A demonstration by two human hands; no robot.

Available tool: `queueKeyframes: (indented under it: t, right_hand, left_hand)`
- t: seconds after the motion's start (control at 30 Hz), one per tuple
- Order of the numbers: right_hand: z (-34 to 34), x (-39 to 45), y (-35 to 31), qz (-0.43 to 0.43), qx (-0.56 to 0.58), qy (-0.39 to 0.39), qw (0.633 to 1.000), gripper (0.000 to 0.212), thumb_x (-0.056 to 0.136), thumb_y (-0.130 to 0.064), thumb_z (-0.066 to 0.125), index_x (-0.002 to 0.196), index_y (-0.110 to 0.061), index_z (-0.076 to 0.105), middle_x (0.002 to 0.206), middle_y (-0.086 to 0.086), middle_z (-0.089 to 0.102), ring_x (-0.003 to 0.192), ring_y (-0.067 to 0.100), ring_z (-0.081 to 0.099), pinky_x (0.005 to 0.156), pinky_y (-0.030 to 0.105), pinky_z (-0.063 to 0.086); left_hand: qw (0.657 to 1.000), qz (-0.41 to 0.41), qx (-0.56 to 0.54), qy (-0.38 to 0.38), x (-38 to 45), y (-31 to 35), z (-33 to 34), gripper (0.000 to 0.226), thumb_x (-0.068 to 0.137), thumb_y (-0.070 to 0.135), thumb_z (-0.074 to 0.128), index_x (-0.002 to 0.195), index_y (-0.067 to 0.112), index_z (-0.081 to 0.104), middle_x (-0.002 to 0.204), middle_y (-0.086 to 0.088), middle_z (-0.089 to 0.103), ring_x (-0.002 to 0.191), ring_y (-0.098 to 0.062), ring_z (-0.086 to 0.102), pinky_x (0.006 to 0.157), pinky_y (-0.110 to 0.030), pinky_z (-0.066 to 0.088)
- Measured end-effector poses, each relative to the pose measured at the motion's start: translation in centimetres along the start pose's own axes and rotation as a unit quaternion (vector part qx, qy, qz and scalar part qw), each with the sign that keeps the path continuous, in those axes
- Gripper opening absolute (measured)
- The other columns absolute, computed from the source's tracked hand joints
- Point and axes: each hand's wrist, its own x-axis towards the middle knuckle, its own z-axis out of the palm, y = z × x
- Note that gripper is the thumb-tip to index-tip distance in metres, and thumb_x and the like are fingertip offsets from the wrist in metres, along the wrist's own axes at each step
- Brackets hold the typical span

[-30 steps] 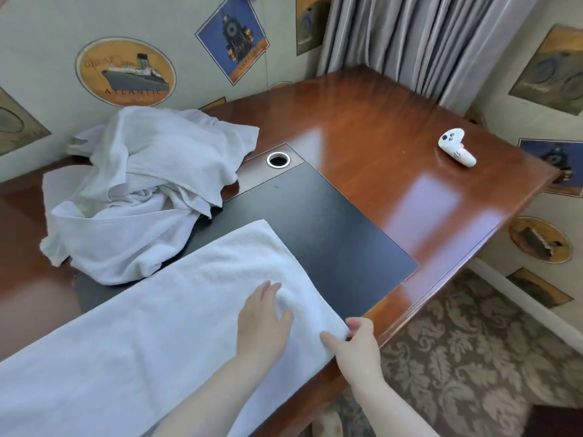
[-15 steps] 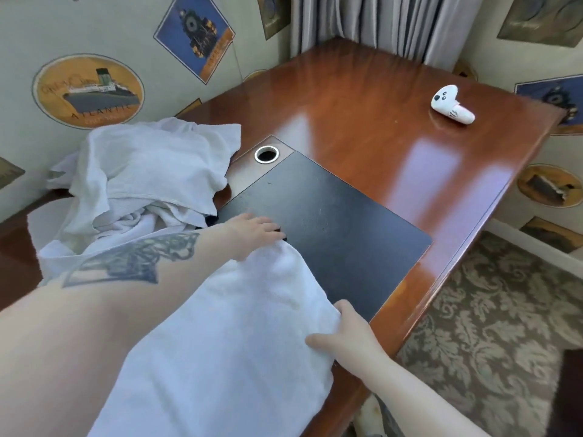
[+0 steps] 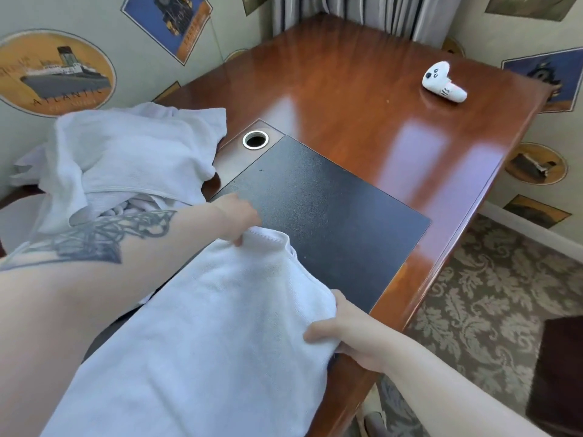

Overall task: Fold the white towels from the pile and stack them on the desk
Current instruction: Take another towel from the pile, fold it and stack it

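Note:
A long white towel (image 3: 208, 335) lies across the near part of the wooden desk (image 3: 362, 89), over its black inlay (image 3: 331, 222). My left hand (image 3: 236, 217) pinches the towel's far right corner and has it raised off the inlay. My right hand (image 3: 350, 332) grips the near right corner at the desk's front edge, thumb on top of the cloth. Behind my left forearm, the pile of crumpled white towels (image 3: 126, 159) sits at the back left against the wall.
A round metal cable hole (image 3: 255, 139) sits at the inlay's far corner. A small white controller (image 3: 443, 82) lies on the far right of the desk. Patterned carpet (image 3: 473, 294) lies beyond the right edge; curtains (image 3: 362, 11) hang behind the far corner.
My left hand went from flat on the towel to its far right corner and now lifts it. My right hand has closed on the near corner. The view moved closer.

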Motion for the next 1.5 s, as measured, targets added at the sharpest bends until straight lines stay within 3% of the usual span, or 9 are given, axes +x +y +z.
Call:
queueKeyframes:
  t: [0.13, 0.3, 0.4, 0.63, 0.87, 1.07, 1.27, 1.4, 1.5]
  right_hand:
    - [-2.4, -0.6, 0.0, -0.031, -0.146, 0.115, 0.982, 0.033, 0.057, -0.013, 0.059, 0.089, -0.004, 0.059, 0.072, 0.001, 0.052, 0.066, 0.018, 0.047, 0.059, 0.031, 0.036]
    - [-6.5, -0.4, -1.2, -0.052, -0.339, 0.184, 0.921, 0.004, 0.076, -0.01, 0.052, 0.073, -0.007, 0.051, 0.065, -0.002, 0.045, 0.06, 0.014, 0.037, 0.055, 0.028, 0.028]
    - [-9.2, -0.3, -3.4, -0.09, -0.411, 0.251, 0.872, 0.009, 0.083, -0.008, 0.048, 0.077, -0.009, 0.053, 0.07, -0.003, 0.054, 0.064, 0.015, 0.046, 0.049, 0.026, 0.029]
    - [-12.9, -2.9, -8.2, -0.207, -0.451, 0.39, 0.776, 0.033, 0.077, 0.006, 0.044, 0.093, -0.018, 0.06, 0.078, 0.005, 0.061, 0.079, 0.034, 0.054, 0.06, 0.036, 0.042]
    - [-8.8, -7.2, -2.8, -0.357, -0.456, 0.301, 0.758, 0.04, 0.082, -0.001, 0.062, 0.113, -0.026, 0.066, 0.095, -0.012, 0.068, 0.086, 0.015, 0.063, 0.072, 0.03, 0.052]
    - [-2.8, -7.7, 2.2, -0.469, -0.474, 0.288, 0.687, 0.04, 0.048, 0.008, 0.075, 0.073, -0.02, 0.062, 0.078, -0.007, 0.07, 0.072, 0.019, 0.068, 0.053, 0.03, 0.055]
    - [4.0, -7.8, 6.4, -0.546, -0.489, 0.303, 0.609, 0.026, 0.049, 0.001, 0.05, 0.064, -0.018, 0.06, 0.084, -0.013, 0.07, 0.074, 0.011, 0.067, 0.058, 0.027, 0.043]
    - [8.1, -7.2, 10.0, -0.537, -0.508, 0.296, 0.605, 0.024, 0.049, 0.002, 0.048, 0.059, -0.017, 0.059, 0.083, -0.013, 0.069, 0.072, 0.012, 0.067, 0.059, 0.027, 0.04]
    - [10.2, -7.4, 12.2, -0.485, -0.535, 0.257, 0.643, 0.025, 0.041, -0.001, 0.062, 0.057, -0.02, 0.062, 0.085, -0.014, 0.072, 0.074, 0.011, 0.069, 0.057, 0.02, 0.048]
  left_hand:
    - [0.998, -0.031, -0.05, 0.0, -0.6, -0.3, 0.1, 0.043, 0.089, 0.037, 0.067, 0.129, 0.028, 0.054, 0.125, 0.004, 0.061, 0.117, -0.019, 0.055, 0.091, -0.028, 0.035]
    - [0.995, -0.056, -0.078, 0.034, -0.3, -0.8, -2.4, 0.026, 0.091, 0.03, 0.064, 0.116, 0.025, 0.058, 0.112, 0.001, 0.064, 0.103, -0.023, 0.06, 0.083, -0.031, 0.043]
    - [0.988, -0.086, -0.083, 0.099, 0.3, -1.1, -5.2, 0.018, 0.093, 0.024, 0.058, 0.111, 0.024, 0.058, 0.109, 0.001, 0.063, 0.094, -0.021, 0.058, 0.066, -0.029, 0.036]
    - [0.946, -0.17, -0.155, 0.23, -0.1, -2.0, -10.9, 0.008, 0.091, 0.021, 0.061, 0.093, 0.024, 0.054, 0.092, 0.0, 0.055, 0.082, -0.026, 0.055, 0.065, -0.032, 0.041]
    - [0.941, -0.153, -0.17, 0.25, -6.1, -0.5, -6.5, 0.033, 0.08, -0.002, 0.053, 0.105, 0.018, 0.062, 0.102, 0.001, 0.061, 0.096, -0.023, 0.057, 0.078, -0.036, 0.043]
    - [0.9, -0.074, -0.159, 0.399, -12.5, 1.6, 0.6, 0.056, 0.03, -0.026, 0.062, 0.07, 0.014, 0.065, 0.071, 0.002, 0.064, 0.067, -0.022, 0.064, 0.054, -0.028, 0.042]
    - [0.895, -0.045, -0.139, 0.422, -16.4, 2.3, 7.6, 0.054, 0.03, -0.02, 0.056, 0.072, 0.014, 0.059, 0.074, 0.002, 0.06, 0.07, -0.024, 0.056, 0.066, -0.02, 0.021]
    - [0.904, -0.014, -0.115, 0.412, -18.2, 3.0, 12.1, 0.063, 0.036, -0.017, 0.061, 0.083, 0.022, 0.045, 0.078, 0.003, 0.061, 0.073, -0.023, 0.061, 0.072, -0.025, 0.034]
    - [0.92, 0.005, -0.126, 0.371, -19.0, 4.9, 16.0, 0.056, 0.039, -0.016, 0.064, 0.083, 0.02, 0.059, 0.084, 0.005, 0.065, 0.079, -0.02, 0.067, 0.079, -0.029, 0.043]
